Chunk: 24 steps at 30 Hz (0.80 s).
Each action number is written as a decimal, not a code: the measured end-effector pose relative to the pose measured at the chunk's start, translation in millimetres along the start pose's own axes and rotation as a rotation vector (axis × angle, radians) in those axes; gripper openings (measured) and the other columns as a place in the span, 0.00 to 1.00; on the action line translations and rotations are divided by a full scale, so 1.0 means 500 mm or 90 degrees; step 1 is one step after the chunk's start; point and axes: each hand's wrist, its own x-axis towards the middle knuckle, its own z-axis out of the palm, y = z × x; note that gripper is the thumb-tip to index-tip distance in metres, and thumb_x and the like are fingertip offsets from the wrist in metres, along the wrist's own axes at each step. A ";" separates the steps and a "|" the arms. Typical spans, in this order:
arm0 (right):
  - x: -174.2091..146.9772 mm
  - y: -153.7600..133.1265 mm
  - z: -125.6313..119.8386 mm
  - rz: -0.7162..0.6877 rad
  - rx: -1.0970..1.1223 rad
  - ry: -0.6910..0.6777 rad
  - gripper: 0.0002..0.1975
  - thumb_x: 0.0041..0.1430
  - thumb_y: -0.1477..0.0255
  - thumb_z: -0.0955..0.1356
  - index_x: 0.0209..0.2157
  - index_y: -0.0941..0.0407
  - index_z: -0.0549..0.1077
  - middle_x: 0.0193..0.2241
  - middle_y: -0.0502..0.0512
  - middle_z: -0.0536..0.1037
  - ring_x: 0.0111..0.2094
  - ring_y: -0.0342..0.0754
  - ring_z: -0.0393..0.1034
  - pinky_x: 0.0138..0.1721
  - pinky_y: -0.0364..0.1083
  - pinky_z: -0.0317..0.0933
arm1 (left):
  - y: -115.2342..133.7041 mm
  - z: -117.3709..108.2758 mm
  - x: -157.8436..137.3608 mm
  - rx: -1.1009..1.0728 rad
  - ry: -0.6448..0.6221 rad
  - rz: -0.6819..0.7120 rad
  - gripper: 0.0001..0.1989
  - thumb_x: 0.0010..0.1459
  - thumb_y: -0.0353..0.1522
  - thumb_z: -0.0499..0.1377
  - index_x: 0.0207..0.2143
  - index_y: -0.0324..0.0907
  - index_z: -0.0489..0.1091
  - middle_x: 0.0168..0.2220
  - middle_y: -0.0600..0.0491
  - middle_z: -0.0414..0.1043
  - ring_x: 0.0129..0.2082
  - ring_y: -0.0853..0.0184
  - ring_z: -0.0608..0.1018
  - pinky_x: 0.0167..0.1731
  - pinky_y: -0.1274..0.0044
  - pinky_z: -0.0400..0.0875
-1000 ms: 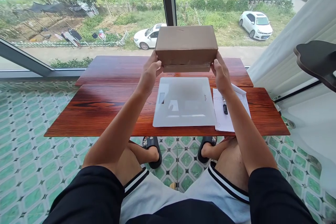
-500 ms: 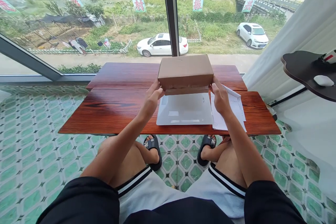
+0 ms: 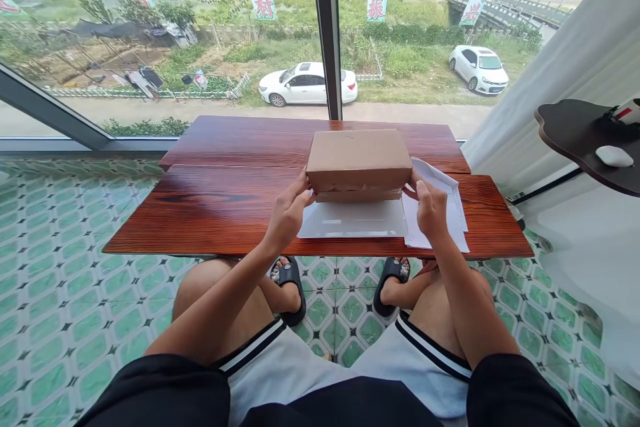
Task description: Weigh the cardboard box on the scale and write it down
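Head view shows the left hand (image 3: 289,210) and right hand (image 3: 431,208) gripping the cardboard box's (image 3: 358,160) ends, just above the white scale (image 3: 353,220) on the desk (image 3: 210,207); setting it flat seems next.

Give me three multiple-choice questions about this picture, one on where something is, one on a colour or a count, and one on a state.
1. Where do the paper sheets lie?
A. right of the white scale
B. on the floor
C. on top of the box

2. How many white cars are parked outside?
A. none
B. two
C. five

3. How is the cardboard box held?
A. by the left hand alone
B. untouched
C. between the left hand and the right hand

Answers: 1 A, the sheets lie on the wooden table beside the scale; 2 B, one car by the window post and another farther right; 3 C, a hand touches each end.
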 end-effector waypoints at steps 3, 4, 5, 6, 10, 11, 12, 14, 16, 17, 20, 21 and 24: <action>-0.006 -0.005 -0.006 0.021 0.059 0.022 0.25 0.71 0.58 0.58 0.55 0.55 0.76 0.50 0.58 0.79 0.49 0.53 0.77 0.47 0.53 0.76 | -0.001 -0.001 -0.007 -0.004 0.001 0.001 0.33 0.60 0.38 0.53 0.67 0.43 0.60 0.66 0.48 0.63 0.66 0.55 0.67 0.59 0.65 0.73; -0.007 -0.006 -0.009 0.020 0.055 0.029 0.24 0.70 0.59 0.58 0.53 0.55 0.78 0.48 0.58 0.80 0.47 0.53 0.77 0.46 0.53 0.76 | 0.000 -0.001 -0.009 -0.007 -0.001 0.000 0.33 0.60 0.38 0.53 0.67 0.43 0.60 0.66 0.48 0.63 0.66 0.55 0.67 0.59 0.64 0.73; -0.009 -0.007 -0.012 0.018 0.049 0.037 0.24 0.70 0.59 0.58 0.51 0.55 0.79 0.46 0.58 0.81 0.45 0.53 0.78 0.45 0.54 0.77 | 0.000 -0.001 -0.012 -0.010 -0.002 -0.002 0.33 0.60 0.39 0.53 0.67 0.43 0.60 0.66 0.48 0.63 0.66 0.55 0.67 0.59 0.64 0.73; -0.011 -0.007 -0.015 0.017 0.048 0.044 0.24 0.69 0.59 0.59 0.50 0.55 0.80 0.43 0.58 0.82 0.43 0.53 0.78 0.43 0.54 0.77 | 0.001 0.000 -0.014 -0.012 -0.002 -0.005 0.33 0.60 0.39 0.54 0.67 0.43 0.60 0.66 0.48 0.63 0.66 0.54 0.67 0.59 0.63 0.73; -0.019 -0.011 -0.023 0.018 0.081 0.065 0.23 0.68 0.61 0.60 0.46 0.57 0.81 0.39 0.58 0.82 0.39 0.54 0.79 0.39 0.53 0.78 | 0.001 0.001 -0.022 -0.014 0.009 -0.009 0.31 0.60 0.40 0.55 0.65 0.42 0.63 0.65 0.48 0.66 0.66 0.52 0.67 0.59 0.61 0.74; -0.021 -0.012 -0.023 0.018 0.087 0.071 0.22 0.67 0.61 0.60 0.45 0.57 0.81 0.39 0.58 0.83 0.39 0.54 0.79 0.38 0.53 0.79 | -0.001 0.001 -0.024 -0.014 0.012 -0.007 0.31 0.60 0.40 0.55 0.64 0.42 0.64 0.64 0.48 0.66 0.66 0.52 0.67 0.59 0.61 0.74; -0.022 -0.013 -0.024 0.019 0.087 0.079 0.22 0.67 0.61 0.60 0.44 0.57 0.82 0.39 0.58 0.83 0.39 0.54 0.80 0.37 0.53 0.79 | -0.003 0.001 -0.027 -0.013 0.014 -0.004 0.30 0.61 0.40 0.55 0.64 0.42 0.65 0.64 0.48 0.67 0.66 0.52 0.68 0.58 0.61 0.74; -0.025 -0.015 -0.025 0.021 0.080 0.094 0.21 0.67 0.62 0.60 0.42 0.58 0.82 0.37 0.58 0.83 0.37 0.54 0.80 0.35 0.53 0.79 | -0.009 0.000 -0.031 -0.016 0.019 0.000 0.29 0.61 0.41 0.55 0.63 0.42 0.66 0.63 0.48 0.68 0.65 0.53 0.69 0.58 0.62 0.75; -0.027 -0.017 -0.025 0.021 0.080 0.103 0.21 0.67 0.63 0.61 0.39 0.58 0.83 0.35 0.58 0.83 0.35 0.53 0.80 0.34 0.52 0.79 | -0.016 -0.001 -0.036 -0.022 0.021 0.003 0.28 0.62 0.41 0.56 0.62 0.41 0.67 0.62 0.47 0.70 0.64 0.53 0.70 0.57 0.62 0.75; -0.028 -0.018 -0.025 0.021 0.083 0.105 0.21 0.67 0.63 0.61 0.39 0.58 0.83 0.34 0.57 0.83 0.35 0.52 0.80 0.34 0.51 0.79 | -0.018 -0.002 -0.039 -0.025 0.023 0.004 0.28 0.62 0.41 0.56 0.62 0.41 0.67 0.61 0.47 0.70 0.63 0.54 0.71 0.57 0.63 0.76; -0.030 -0.020 -0.026 0.025 0.080 0.110 0.20 0.67 0.64 0.61 0.37 0.57 0.82 0.33 0.56 0.83 0.35 0.51 0.80 0.34 0.50 0.79 | -0.024 -0.001 -0.046 -0.025 0.029 0.007 0.27 0.62 0.41 0.57 0.61 0.41 0.68 0.60 0.48 0.72 0.62 0.54 0.72 0.57 0.63 0.76; -0.031 -0.020 -0.026 0.030 0.075 0.112 0.20 0.67 0.64 0.61 0.37 0.57 0.82 0.33 0.56 0.83 0.35 0.51 0.80 0.34 0.50 0.79 | -0.025 0.000 -0.049 -0.023 0.031 0.009 0.26 0.63 0.41 0.57 0.61 0.41 0.69 0.59 0.48 0.73 0.62 0.54 0.72 0.57 0.63 0.76; -0.032 -0.015 -0.029 0.043 0.046 0.120 0.20 0.67 0.63 0.61 0.36 0.58 0.82 0.32 0.57 0.82 0.33 0.51 0.80 0.33 0.50 0.78 | -0.032 0.003 -0.054 -0.023 0.037 0.018 0.26 0.63 0.41 0.56 0.60 0.41 0.69 0.59 0.48 0.73 0.61 0.55 0.74 0.56 0.63 0.77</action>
